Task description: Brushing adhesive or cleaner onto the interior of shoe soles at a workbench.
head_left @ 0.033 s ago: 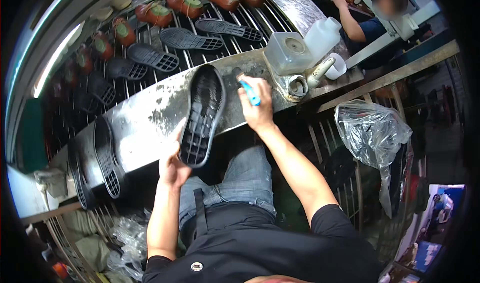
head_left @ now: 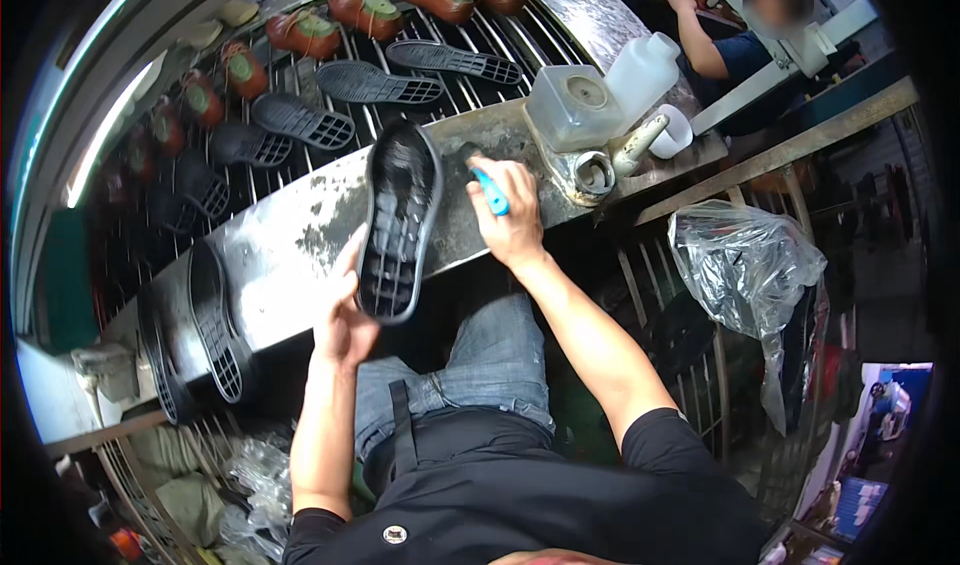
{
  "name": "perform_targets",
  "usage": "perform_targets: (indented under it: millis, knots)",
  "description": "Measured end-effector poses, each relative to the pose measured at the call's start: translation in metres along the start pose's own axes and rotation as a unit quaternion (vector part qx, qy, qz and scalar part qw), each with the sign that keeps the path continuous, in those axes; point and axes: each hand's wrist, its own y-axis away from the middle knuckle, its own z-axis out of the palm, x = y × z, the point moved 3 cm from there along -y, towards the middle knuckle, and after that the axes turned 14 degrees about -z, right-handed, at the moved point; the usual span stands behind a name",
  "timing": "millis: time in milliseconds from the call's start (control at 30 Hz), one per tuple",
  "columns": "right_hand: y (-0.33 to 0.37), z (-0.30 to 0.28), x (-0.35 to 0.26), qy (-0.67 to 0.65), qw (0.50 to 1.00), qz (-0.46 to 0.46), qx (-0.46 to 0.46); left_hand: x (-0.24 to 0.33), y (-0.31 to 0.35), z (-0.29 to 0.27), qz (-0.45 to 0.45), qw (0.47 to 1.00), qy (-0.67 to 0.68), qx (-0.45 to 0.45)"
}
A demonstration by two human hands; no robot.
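A black shoe sole (head_left: 400, 225), its inner side up with a grid of hollows and a glossy, wet look, is in my left hand (head_left: 345, 317). My fingers grip its left edge near the lower end, and the sole is raised over the front of the metal bench ledge (head_left: 270, 310). To its right, my right hand (head_left: 512, 213) is closed round the blue handle of a brush (head_left: 491, 193). The dark brush head is over the ledge, apart from the sole. Two more black soles (head_left: 215, 315) (head_left: 160, 365) lie at the ledge's left end.
Behind the ledge, a rack of metal rods carries several black soles (head_left: 380, 82) and brown lace-up shoes (head_left: 365, 12). At right stand a clear square container (head_left: 573, 107), a white bottle (head_left: 643, 75) and a stained pot (head_left: 594, 172). A plastic bag (head_left: 745, 260) hangs beyond. Another person (head_left: 705, 50) sits far right.
The sole in my left hand has shifted slightly up and left. My right hand with the brush has moved a little to the left.
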Motion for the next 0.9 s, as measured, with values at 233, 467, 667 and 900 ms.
perform_targets:
  millis: [233, 467, 667, 900]
  knots:
    - [-0.004, -0.011, 0.001, 0.012, 1.000, 0.000, -0.004, 0.075, -0.173, 0.045, 0.028, 0.997, -0.071, 0.007]
    - [-0.007, -0.010, -0.002, 0.024, 1.000, -0.010, -0.010, 0.071, -0.343, 0.102, -0.005, 0.997, -0.029, 0.065]
    - [-0.007, -0.013, 0.001, 0.035, 0.999, -0.009, 0.001, 0.049, -0.375, 0.165, -0.055, 0.992, -0.112, -0.004]
    - [-0.004, -0.012, 0.002, 0.041, 0.999, -0.005, 0.018, 0.073, -0.233, 0.108, 0.050, 0.943, -0.326, 0.053]
